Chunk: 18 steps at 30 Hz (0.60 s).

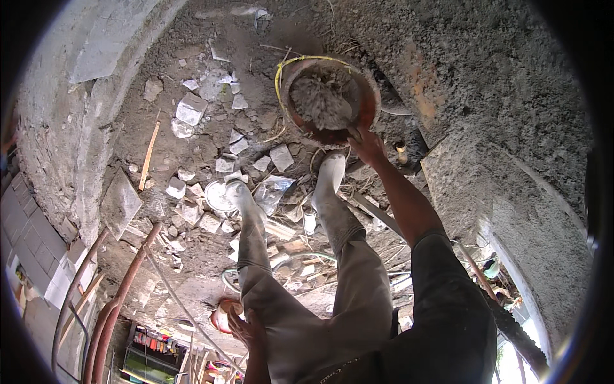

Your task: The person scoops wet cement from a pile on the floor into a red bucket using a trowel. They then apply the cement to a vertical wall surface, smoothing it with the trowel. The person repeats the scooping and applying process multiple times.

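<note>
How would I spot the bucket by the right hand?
Find the rough grey surface at right. Left of it, the right hand touches a round reddish bucket holding grey material. A yellow strip along its rim distinguishes it from rubble.

Room opens left of the bucket (368, 107); wall (505, 96) bounds the right.

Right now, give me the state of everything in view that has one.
Reddish-brown round bucket with yellow-edged rim, open, partly filled with grey mix
Bare right hand, fingers gripping the bucket's near rim
Bare left hand, fingers extended by the light grey trousers, contact unclear
Translucent plastic sheet, crumpled among broken pale blocks
Pale wooden strip, lying on brown soil
White round lid-like disc, partly hidden by a dusty boot
</note>
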Each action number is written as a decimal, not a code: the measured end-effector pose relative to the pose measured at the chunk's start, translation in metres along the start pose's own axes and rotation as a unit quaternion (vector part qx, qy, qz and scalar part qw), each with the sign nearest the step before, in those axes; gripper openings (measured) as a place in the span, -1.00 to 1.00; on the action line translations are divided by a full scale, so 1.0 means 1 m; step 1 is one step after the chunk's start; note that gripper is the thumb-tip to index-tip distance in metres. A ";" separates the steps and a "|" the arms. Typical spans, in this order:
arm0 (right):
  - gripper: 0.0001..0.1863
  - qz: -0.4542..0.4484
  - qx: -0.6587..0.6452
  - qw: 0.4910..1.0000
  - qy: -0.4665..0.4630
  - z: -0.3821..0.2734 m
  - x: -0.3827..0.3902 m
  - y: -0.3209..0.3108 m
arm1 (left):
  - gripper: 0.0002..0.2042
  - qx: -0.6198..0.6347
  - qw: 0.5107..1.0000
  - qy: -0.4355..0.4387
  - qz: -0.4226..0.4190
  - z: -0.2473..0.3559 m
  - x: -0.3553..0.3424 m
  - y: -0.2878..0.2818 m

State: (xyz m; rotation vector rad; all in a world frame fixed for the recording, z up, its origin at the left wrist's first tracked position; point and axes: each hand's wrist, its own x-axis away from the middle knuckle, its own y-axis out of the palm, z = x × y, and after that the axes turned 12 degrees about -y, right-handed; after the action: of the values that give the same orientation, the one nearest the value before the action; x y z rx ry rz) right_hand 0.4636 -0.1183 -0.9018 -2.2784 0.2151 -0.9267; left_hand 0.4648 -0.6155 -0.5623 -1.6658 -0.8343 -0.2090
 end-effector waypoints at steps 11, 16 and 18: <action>-0.62 -0.093 0.075 0.991 -0.068 -0.102 0.111 -0.195 | -0.37 -0.020 1.000 -0.003 0.008 0.004 0.019 -0.006; -0.61 -0.147 0.006 0.953 -0.267 -0.211 0.205 -0.376 | -0.37 -0.001 0.999 0.034 0.017 -0.011 0.008 0.005; -0.60 -0.237 -0.126 0.918 -0.292 -0.232 0.214 -0.428 | -0.36 0.019 1.000 0.008 0.022 0.001 0.019 -0.004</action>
State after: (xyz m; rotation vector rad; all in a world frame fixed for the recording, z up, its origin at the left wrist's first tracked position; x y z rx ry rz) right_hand 0.4266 0.0103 -0.3867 -2.7957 -0.5289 -0.4017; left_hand 0.4757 -0.6064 -0.5494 -1.6435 -0.7840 -0.1751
